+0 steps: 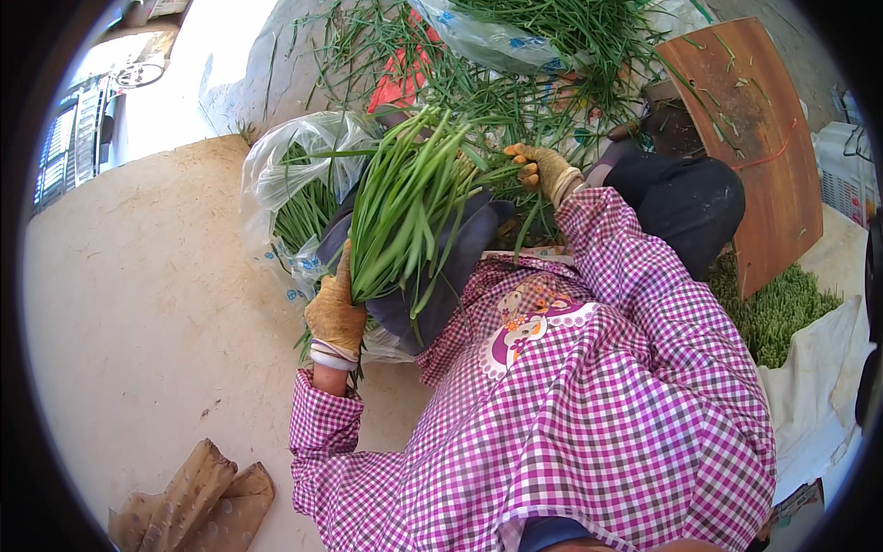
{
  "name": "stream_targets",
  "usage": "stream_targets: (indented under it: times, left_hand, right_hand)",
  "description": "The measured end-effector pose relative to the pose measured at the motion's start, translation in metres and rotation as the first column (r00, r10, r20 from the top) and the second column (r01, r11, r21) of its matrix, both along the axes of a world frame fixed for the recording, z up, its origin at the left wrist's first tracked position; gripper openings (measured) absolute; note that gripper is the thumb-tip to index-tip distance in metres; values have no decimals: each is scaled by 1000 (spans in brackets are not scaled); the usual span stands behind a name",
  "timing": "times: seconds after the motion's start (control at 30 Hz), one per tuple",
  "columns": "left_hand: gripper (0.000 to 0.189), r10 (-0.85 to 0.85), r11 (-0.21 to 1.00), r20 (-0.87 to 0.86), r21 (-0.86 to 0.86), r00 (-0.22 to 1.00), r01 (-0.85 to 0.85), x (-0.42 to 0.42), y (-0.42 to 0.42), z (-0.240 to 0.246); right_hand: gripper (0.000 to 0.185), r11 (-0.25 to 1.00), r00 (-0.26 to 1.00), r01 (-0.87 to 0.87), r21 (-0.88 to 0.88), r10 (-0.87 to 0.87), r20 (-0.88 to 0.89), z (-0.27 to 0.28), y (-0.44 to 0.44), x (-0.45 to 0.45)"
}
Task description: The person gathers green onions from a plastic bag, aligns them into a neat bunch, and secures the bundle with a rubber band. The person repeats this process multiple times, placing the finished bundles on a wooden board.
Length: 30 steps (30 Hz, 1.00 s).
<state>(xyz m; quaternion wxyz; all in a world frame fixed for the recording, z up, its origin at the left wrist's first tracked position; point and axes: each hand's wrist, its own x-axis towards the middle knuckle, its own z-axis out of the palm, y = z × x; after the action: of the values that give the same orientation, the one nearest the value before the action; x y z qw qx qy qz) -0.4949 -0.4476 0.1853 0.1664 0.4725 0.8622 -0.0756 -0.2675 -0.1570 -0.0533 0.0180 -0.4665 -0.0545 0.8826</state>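
A thick bunch of garlic chives (407, 214) lies across my dark-clad left leg, leaf tips hanging towards me. My left hand (338, 310), in a stained work glove, holds its left side near the leaf tips, thumb pointing up along the leaves. Near the stalk end, my gloved right hand (545, 171) has its fingers bent beside some thin loose leaves. Whether it pinches any of them is unclear. Left of the bunch, a clear plastic bag (269, 165) contains more chives (307, 217).
Loose chives (476, 96) cover the ground ahead, partly over a red sheet (400, 79). Another filled plastic bag (497, 38) lies beyond. At right, a curved wooden board (766, 152) leans above densely packed green stalks (779, 317). Brown cloth or sheeting (200, 500) lies lower left.
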Motion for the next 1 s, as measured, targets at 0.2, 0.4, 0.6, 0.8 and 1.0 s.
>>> stream_targets:
  times: [0.2,0.4,0.6,0.8,1.0]
  left_hand:
    - [99,-108,993,-266,8,958,114,-3,-2,-8]
    - [102,-154,984,-408,-143,900,104,9,-32,-14]
    - [100,-227,973,-380,-138,897,187,22,-68,-39]
    - [102,-223,973,-335,-134,915,188,30,-75,-39]
    - [101,-237,971,-342,-107,909,212,36,-59,-32]
  right_hand:
    - [50,944,903,-264,-196,171,-393,34,-83,-21]
    - [24,845,690,-533,38,460,-559,71,-114,-60]
    - [31,984,718,58,-166,-157,-678,54,-54,13]
    - [33,879,898,244,410,-45,-438,78,19,45]
    - [73,-432,772,-262,863,442,456,104,-22,-62]
